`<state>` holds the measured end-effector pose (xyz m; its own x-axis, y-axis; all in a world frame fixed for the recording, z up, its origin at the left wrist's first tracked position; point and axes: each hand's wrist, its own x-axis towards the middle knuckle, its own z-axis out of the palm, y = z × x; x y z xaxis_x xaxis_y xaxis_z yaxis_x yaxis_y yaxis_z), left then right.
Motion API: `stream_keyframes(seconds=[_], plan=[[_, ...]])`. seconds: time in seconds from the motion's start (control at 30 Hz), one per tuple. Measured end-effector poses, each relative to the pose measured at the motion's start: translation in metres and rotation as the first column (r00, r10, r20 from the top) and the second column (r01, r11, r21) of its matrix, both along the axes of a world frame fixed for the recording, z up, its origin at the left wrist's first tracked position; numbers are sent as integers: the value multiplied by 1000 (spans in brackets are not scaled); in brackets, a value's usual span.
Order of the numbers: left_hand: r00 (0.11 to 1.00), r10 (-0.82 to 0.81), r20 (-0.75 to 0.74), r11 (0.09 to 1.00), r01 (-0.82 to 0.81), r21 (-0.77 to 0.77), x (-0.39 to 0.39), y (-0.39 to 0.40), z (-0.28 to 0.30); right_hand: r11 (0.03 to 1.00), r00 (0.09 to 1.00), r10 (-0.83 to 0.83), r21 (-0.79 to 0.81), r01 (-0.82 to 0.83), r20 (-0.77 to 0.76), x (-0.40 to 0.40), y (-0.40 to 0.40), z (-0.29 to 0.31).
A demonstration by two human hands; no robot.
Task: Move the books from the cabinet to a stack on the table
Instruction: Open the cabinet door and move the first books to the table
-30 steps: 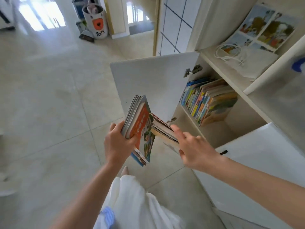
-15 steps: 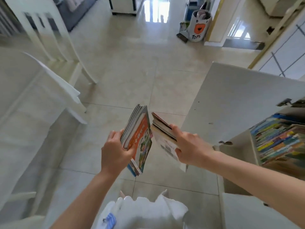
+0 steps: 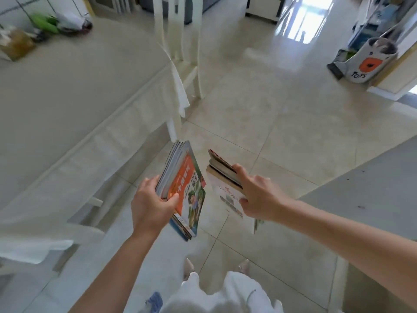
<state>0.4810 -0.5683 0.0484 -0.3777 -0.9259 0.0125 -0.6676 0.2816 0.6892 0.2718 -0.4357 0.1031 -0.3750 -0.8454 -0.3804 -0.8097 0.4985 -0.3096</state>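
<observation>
While both arms reach forward over the tiled floor point(image 3: 282, 123), the scene reads so:

Left hand: the left hand point(image 3: 150, 203) is clenched round an orange-covered bundle of books point(image 3: 185, 190), thumb on the front cover, fingers behind; the bundle stands nearly upright, tilted a little to the right.

Right hand: the right hand point(image 3: 259, 196) grips a second bundle of books point(image 3: 222, 177) from the right side, fingers over the top edges and thumb under the pale cover; this bundle slants, its near end lower.

Books to each other: the two bundles are held just beside one another, with a narrow gap between them, both in the air above the floor.

Desk: the desk point(image 3: 67, 105), under a pale cloth, fills the left of the view; neither bundle touches it.

Desk clutter: at its far left end lie a brown box point(image 3: 15, 45) and a blurred green thing point(image 3: 44, 22).

Chair: a white chair point(image 3: 178, 41) stands at the desk's far corner.

Cabinet door: an open grey-white cabinet door point(image 3: 372, 184) lies at the right edge, beside the right forearm.

Toy bin: a bin marked "Toys" point(image 3: 370, 62) stands well apart, upper right.

Person: white clothing and two shoe tips show at the bottom.
</observation>
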Motion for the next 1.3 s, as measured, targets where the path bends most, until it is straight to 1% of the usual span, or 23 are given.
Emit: stream_keyframes(seconds=[0.2,0.3,0.43,0.53,0.67,0.8,0.97,1.03,1.1,1.17,1.2,1.3], plan=[[980,195,26,981,-196,12,64,-62,4,995,987,101,-23,-99,128,48,-92,1],[957,288,18,958,-288,-6,81,-95,4,979,965,204,-43,-200,167,60,-143,2],[926,376,28,927,-375,-21,95,-139,-5,927,921,374,-49,-371,111,68,-214,8],[905,424,25,906,-424,-9,97,-176,-7,901,899,435,-42,-433,61,65,-267,10],[868,496,31,868,-497,6,94,-225,-9,857,854,516,-39,-515,69,56,-343,15],[819,574,26,819,-574,-1,91,-270,-5,805,804,594,-42,-592,38,50,-410,26],[752,658,-32,753,-656,49,101,-327,-4,747,749,663,-62,-661,3,54,-492,36],[742,667,-69,745,-663,75,109,-351,-6,728,729,684,-71,-682,11,59,-522,37],[725,675,-137,738,-664,120,117,-381,-6,717,719,695,-78,-692,9,70,-553,40],[688,695,-208,719,-677,160,125,-409,-6,713,714,700,-72,-698,11,81,-580,42],[671,705,-229,707,-687,168,131,-429,-4,708,709,705,-75,-702,18,89,-600,43],[683,698,-215,713,-690,123,143,-470,4,692,692,721,-64,-719,21,107,-641,46]])
